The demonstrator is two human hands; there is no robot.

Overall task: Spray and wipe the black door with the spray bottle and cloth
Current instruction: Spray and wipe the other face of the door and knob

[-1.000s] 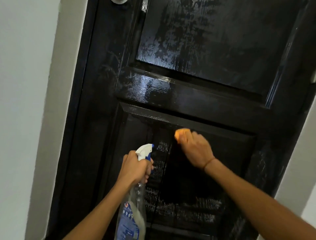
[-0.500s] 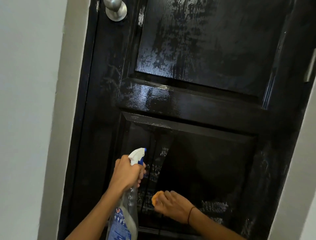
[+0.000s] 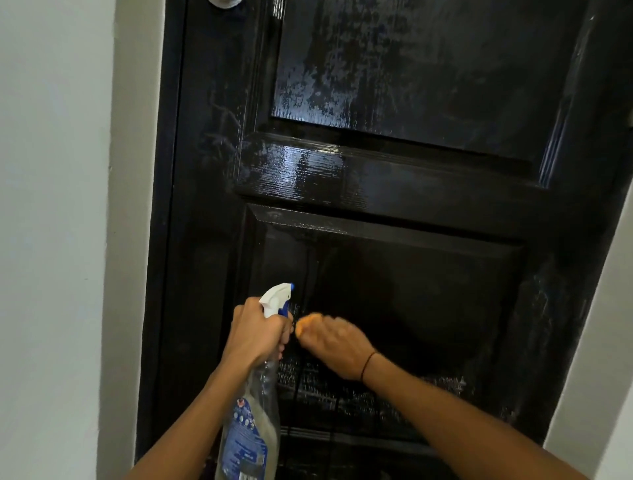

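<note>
My left hand grips spray bottle at lower centre | right hand presses orange cloth, mostly hidden under curled fingers, on black door lower panel | doorknob cut off by the top edge | white walls flank both sides

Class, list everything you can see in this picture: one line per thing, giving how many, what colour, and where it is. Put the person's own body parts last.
door: one, glossy black with streaky wet patches, fills the middle of the view.
door knob: one, silver, top edge, mostly cut off.
wall: white, on both sides of the door.
spray bottle: one, clear with blue label and white and blue trigger head, lower left, nozzle toward the door.
cloth: one, orange, mostly hidden under the right hand, against the lower panel.
wristband: one, dark, on the right wrist.
left hand: grips the bottle's neck.
right hand: holds the cloth on the door.
</note>
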